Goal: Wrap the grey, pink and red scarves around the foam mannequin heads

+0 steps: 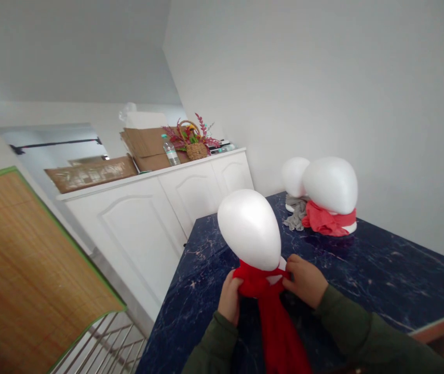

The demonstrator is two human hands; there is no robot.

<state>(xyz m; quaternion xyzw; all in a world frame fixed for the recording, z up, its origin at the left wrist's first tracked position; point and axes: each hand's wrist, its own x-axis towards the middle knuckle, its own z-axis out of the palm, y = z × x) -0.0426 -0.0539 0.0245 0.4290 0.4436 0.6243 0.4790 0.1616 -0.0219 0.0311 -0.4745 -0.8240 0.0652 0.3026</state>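
Note:
A white mannequin head (250, 228) stands on the dark blue marbled table (206, 265) in front of me. Around its neck lies a red scarf (280, 327), its long end hanging down toward me. My left hand (230, 297) grips the scarf at the left side of the neck, fingers mostly behind the cloth. On the right side, my right hand (305, 279) pinches the scarf's edge by the neck. Farther back, another white head (331, 184) wears a coral scarf (325, 219). Beside it a third head (294, 175) has a grey scarf (296, 212).
A white cabinet (136, 218) stands behind the table. On it are cardboard boxes (147, 148), a plastic bottle (171, 150) and a basket of flowers (196, 149). At left, a bamboo mat (30, 270) lies over a metal rack (108, 345). A white wall rises at right.

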